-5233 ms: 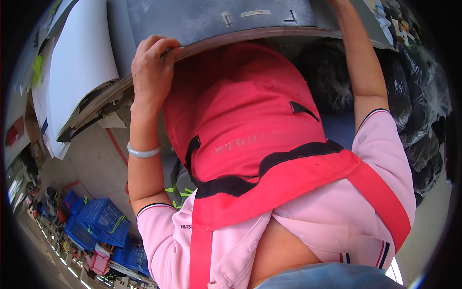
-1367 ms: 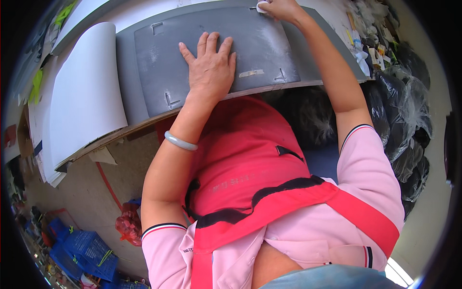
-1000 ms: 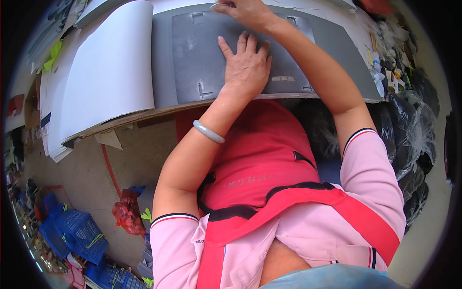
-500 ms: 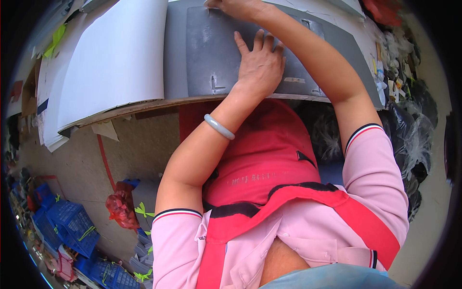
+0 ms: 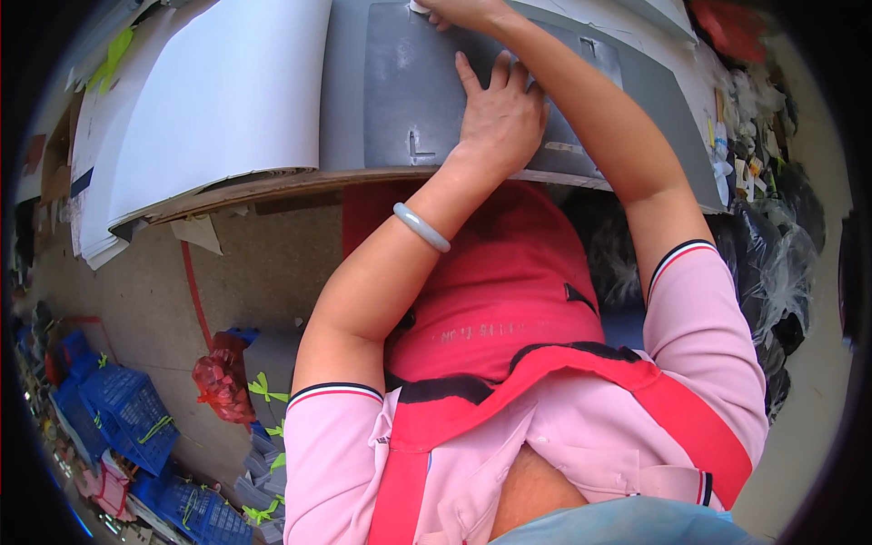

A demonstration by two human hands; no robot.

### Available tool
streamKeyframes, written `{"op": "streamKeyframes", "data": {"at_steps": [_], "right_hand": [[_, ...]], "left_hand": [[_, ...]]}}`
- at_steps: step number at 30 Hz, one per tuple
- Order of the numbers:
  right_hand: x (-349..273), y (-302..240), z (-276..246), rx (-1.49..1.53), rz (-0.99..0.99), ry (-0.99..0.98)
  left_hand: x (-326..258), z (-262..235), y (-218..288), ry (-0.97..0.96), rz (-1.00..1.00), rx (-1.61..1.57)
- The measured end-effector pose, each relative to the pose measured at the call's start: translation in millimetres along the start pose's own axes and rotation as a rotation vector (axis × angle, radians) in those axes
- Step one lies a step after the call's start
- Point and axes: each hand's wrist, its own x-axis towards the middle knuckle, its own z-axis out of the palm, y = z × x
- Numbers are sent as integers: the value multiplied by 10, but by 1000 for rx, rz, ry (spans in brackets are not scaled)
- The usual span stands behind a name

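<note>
A dark grey rectangular template (image 5: 386,109) with L-shaped slots in its corners lies on a larger grey sheet (image 5: 343,118). White smudges show around the slots. My left hand (image 5: 504,113) rests on the template with its fingers spread, a pale bracelet on that wrist. At the upper edge of the view my right hand (image 5: 463,13) is closed around a small white piece (image 5: 419,6), held at the template's far left corner. Its kind I cannot make out, and the picture's edge cuts off part of the hand.
Left of the grey sheet lies a stack of large white sheets (image 5: 227,100), curling at the edge. Blue plastic crates (image 5: 132,413) and a red bag (image 5: 222,381) stand on the floor at lower left. Clear and black plastic bags (image 5: 772,263) crowd the right side.
My right hand has shifted slightly to the right along the template's far edge, and the white piece shows more plainly. The left hand stays flat on the template.
</note>
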Motion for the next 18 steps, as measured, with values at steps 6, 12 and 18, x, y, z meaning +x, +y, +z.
{"op": "streamKeyframes", "data": {"at_steps": [6, 12, 18], "right_hand": [[42, -5, -43, -32, 100, -26], [-693, -81, -34, 92, 43, -104], [-1177, -210, 150, -229, -39, -427]], "left_hand": [[12, 28, 31, 65, 14, -32], [-20, 124, -19, 78, 10, 34], [-113, 256, -142, 191, 113, 72]]}}
